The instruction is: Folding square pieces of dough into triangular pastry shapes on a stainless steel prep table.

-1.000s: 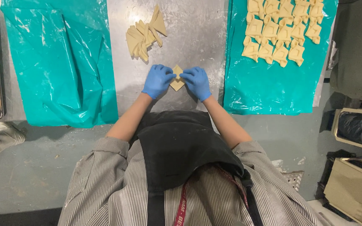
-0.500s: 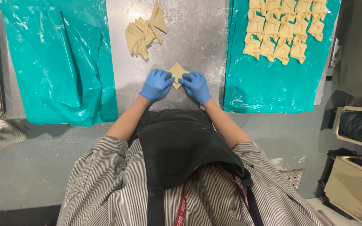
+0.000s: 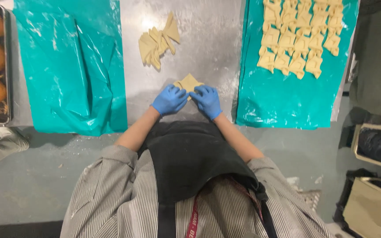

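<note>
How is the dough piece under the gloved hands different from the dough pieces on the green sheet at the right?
The dough piece under the hands lies alone on the bare metal table, a flat diamond shape; the shaped pieces are folded and set in rows on the right green sheet. The left hand and right hand touch only the single piece. Both are pale yellow dough.

- The left hand (image 3: 169,99) and right hand (image 3: 207,101), both in blue gloves, press on a pale square dough piece (image 3: 189,82) lying on the steel table (image 3: 208,39).
- Beyond that piece sits a loose pile of dough squares (image 3: 157,42).
- To its right, a teal plastic sheet (image 3: 287,101) carries rows of folded pastries (image 3: 298,37).
- To its left lies a crumpled teal sheet (image 3: 71,66).
</note>
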